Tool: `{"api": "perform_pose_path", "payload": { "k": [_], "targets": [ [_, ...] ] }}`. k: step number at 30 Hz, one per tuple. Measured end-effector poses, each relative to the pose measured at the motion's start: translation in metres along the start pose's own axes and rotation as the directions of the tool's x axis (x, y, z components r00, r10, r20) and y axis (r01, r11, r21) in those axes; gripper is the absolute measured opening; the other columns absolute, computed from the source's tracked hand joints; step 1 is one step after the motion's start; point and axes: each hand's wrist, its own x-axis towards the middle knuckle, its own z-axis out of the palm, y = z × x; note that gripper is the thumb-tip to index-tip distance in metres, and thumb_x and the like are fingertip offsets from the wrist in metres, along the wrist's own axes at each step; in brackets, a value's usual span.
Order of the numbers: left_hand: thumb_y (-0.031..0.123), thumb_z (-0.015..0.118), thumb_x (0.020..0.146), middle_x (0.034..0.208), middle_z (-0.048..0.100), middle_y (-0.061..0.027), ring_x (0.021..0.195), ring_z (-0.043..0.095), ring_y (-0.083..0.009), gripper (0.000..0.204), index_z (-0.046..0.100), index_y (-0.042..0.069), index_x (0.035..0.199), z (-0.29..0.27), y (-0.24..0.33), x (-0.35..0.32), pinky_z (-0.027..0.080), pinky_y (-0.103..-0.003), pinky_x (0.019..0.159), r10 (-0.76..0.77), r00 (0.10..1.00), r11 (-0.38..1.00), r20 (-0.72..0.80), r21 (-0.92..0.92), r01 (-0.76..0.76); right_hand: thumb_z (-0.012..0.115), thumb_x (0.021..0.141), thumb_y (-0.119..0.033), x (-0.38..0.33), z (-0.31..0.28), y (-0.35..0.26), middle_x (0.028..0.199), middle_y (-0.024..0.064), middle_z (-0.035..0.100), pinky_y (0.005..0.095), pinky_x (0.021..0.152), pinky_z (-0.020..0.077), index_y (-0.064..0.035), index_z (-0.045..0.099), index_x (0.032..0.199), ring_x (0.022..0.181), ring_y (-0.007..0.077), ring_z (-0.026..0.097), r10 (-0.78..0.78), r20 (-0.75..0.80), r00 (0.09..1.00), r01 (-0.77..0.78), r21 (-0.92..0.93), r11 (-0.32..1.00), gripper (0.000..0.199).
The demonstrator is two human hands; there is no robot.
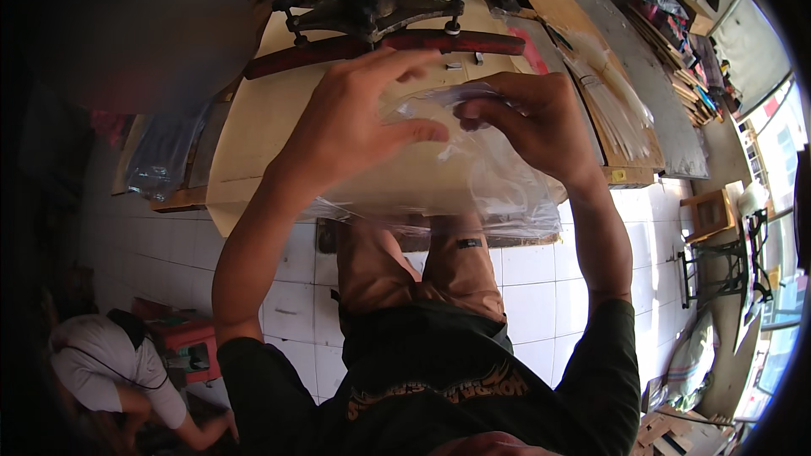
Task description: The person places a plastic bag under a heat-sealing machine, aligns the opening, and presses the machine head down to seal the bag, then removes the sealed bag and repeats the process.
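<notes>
My right hand [541, 122] pinches the upper edge of clear plastic sheeting [507, 190] between thumb and fingers. The sheeting hangs toward me, and its crumpled lower edge reaches past the front of a tan board [262, 139]. Whether it is one layer or several, I cannot tell. To its left, my left hand [359, 110] is raised over the board, thumb and fingers apart, holding nothing. A red bar [312, 57] under a dark metal press [367, 13] lies across the board just beyond both hands.
Bundles of clear plastic strips [612, 105] lie on the right of the bench, and more clear plastic [165, 152] is at the left. A wooden stool [708, 215] stands on the right. Another person [110, 363] bends down at lower left near a red crate [190, 342].
</notes>
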Motion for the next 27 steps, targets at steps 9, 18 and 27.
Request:
{"api": "perform_pose_path", "payload": {
  "k": [9, 18, 27],
  "targets": [
    [0.022, 0.092, 0.069, 0.112, 0.068, -0.0155, 0.09, 0.068, -0.0162, 0.081, 0.052, 0.005, 0.137, -0.05, -0.042, -0.027, 0.052, -0.03, 0.083, -0.481, 0.754, 0.839, 0.448, -0.015, 0.544, 0.066, 0.094, -0.003, -0.015, -0.029, 0.021, 0.086, 0.0125, 0.074, 0.0285, 0.071, 0.0595, 0.0083, 0.07, 0.101, 0.078, 0.0174, 0.073, 0.137, -0.126, 0.983, -0.101, 0.259, 0.961, 0.013],
    [0.003, 0.077, 0.083, 0.085, 0.072, -0.0074, 0.079, 0.068, -0.0098, 0.039, 0.064, -0.002, 0.119, -0.058, -0.052, -0.034, 0.053, -0.025, 0.073, -0.365, 0.836, 0.82, 0.41, -0.284, 0.497, 0.069, 0.091, -0.006, -0.018, -0.054, 0.038, 0.089, 0.0162, 0.073, 0.0317, 0.071, 0.0591, 0.0082, 0.066, 0.105, 0.077, 0.0211, 0.072, 0.167, 0.005, 0.986, -0.161, 0.297, 0.941, 0.02],
    [0.0, 0.076, 0.082, 0.086, 0.075, -0.0096, 0.077, 0.071, -0.0132, 0.018, 0.072, -0.002, 0.099, -0.048, -0.015, -0.018, 0.055, -0.026, 0.069, -0.06, 0.992, 0.986, 0.108, -0.149, 0.076, 0.076, 0.086, -0.011, 0.016, -0.07, -0.008, 0.092, 0.0114, 0.074, 0.031, 0.076, 0.0566, 0.0048, 0.067, 0.109, 0.083, 0.017, 0.071, 0.256, 0.448, 0.857, -0.078, -0.377, 0.923, 0.03]
  ]
}}
